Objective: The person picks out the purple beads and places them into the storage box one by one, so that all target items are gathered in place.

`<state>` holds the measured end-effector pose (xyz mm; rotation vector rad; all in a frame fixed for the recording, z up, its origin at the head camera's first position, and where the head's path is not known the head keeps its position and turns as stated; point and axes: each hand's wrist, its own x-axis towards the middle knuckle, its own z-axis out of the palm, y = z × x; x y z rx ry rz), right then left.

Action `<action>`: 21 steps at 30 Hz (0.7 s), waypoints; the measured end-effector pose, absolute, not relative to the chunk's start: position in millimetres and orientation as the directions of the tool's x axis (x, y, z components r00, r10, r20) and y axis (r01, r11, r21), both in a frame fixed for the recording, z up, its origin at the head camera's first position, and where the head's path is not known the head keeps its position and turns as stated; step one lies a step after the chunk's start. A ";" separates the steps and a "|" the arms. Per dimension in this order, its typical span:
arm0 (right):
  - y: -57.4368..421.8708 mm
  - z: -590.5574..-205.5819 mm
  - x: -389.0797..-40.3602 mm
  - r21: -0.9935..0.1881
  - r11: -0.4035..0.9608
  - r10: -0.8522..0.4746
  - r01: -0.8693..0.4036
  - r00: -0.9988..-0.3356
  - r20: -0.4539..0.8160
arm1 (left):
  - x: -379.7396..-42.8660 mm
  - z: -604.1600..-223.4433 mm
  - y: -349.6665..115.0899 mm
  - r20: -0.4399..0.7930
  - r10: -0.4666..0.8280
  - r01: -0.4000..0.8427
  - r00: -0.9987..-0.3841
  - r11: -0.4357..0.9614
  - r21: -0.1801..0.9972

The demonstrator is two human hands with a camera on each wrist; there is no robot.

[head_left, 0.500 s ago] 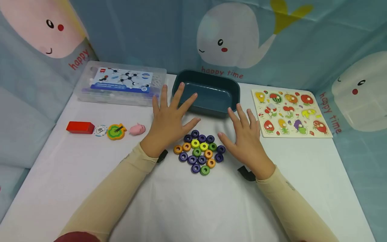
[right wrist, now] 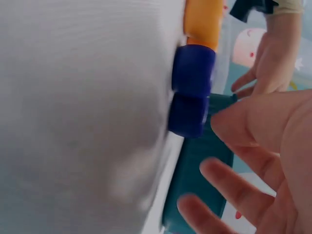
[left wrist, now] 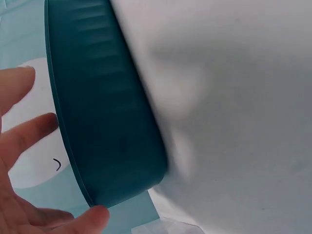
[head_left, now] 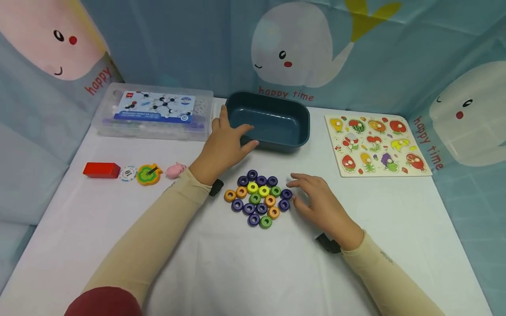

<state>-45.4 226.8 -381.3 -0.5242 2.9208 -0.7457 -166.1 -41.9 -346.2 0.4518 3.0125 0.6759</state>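
Note:
My left hand (head_left: 222, 148) reaches to the left end of a dark teal plastic bin (head_left: 282, 146), fingers spread around its near-left corner. In the left wrist view a fingertip meets the rim of the bin (left wrist: 112, 112), and nothing is gripped. My right hand (head_left: 322, 208) hovers at the right side of a cluster of coloured ring beads, fingers loosely bent and apart. The closest are a purple bead (head_left: 284, 205) and a dark blue bead (head_left: 286, 194). From the right wrist view, the thumb is near a blue bead (right wrist: 187, 114); whether they touch I cannot tell.
Left of the bin stands a clear plastic case (head_left: 154, 131) with a molecule label. Below it lie a red block (head_left: 101, 170), a round white chip (head_left: 128, 174), a tree-shaped piece (head_left: 149, 174) and a pink pig figure (head_left: 175, 170). A fruit puzzle board (head_left: 377, 147) lies at right.
Both hands were held up with fingers spread. My left hand has lowered onto the bin's left corner, and my right hand has come down and nearer to the beads, its fingers bending.

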 end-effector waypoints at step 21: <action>221.4 -385.8 -52.8 -0.403 0.838 -0.416 -0.369 -0.909 -0.033 | -199.5 -319.2 -29.6 -0.177 0.272 0.221 -0.946 0.939 0.265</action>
